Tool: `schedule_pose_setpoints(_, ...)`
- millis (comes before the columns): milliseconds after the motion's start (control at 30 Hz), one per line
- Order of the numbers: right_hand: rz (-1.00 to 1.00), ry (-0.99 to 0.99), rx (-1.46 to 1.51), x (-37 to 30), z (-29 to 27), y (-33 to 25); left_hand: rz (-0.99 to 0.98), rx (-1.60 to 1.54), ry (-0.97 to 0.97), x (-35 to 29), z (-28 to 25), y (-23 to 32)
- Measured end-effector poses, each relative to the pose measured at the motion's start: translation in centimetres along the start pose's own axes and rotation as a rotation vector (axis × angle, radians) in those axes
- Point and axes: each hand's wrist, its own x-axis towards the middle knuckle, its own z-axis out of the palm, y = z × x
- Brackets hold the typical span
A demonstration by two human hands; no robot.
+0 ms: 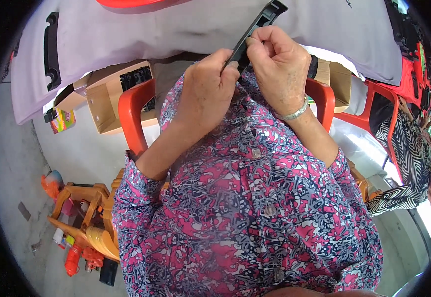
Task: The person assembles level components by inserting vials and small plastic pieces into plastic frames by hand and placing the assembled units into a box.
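Observation:
Both hands hold one long, narrow black plastic part (263, 20) in front of my chest, near the table's edge. It tilts up toward the far right, and its far end shows a hollow, ribbed underside. My left hand (208, 86) is closed round the lower end, thumb pressed on it. My right hand (282, 69) pinches the part around its middle with thumb and forefinger, the other fingers curled in. What lies under the right fingertips is hidden. A similar black part (51, 51) lies on the cloth at the far left.
A grey cloth-covered table (176, 32) spans the far side, with a red tray's rim (126, 2) on it. Below stand an open cardboard box (101, 106) with black parts inside and another box (339, 86). Red chair arms (134, 119) flank me. A person in patterned clothing (398, 143) sits at right.

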Motion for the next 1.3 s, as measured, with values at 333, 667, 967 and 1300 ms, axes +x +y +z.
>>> schedule_pose_setpoints(333,0.085,-0.126,0.243,-1.0,-0.5,0.4,-0.070,-0.069,0.024,0.0,0.1,0.2)
schedule_pose_setpoints(667,-0.263,-0.227,-0.234,-1.5,-1.5,0.0,-0.011,-0.011,0.073,0.0,0.3,-0.2)
schedule_pose_setpoints(967,-0.164,-0.256,-0.056,-1.4,-1.8,0.1,0.011,-0.023,0.021,0.4,0.1,0.3)
schedule_pose_setpoints(1300,0.010,-0.343,0.122,-0.2,-2.8,-0.6,0.163,0.151,-0.143,1.6,-0.2,1.0)
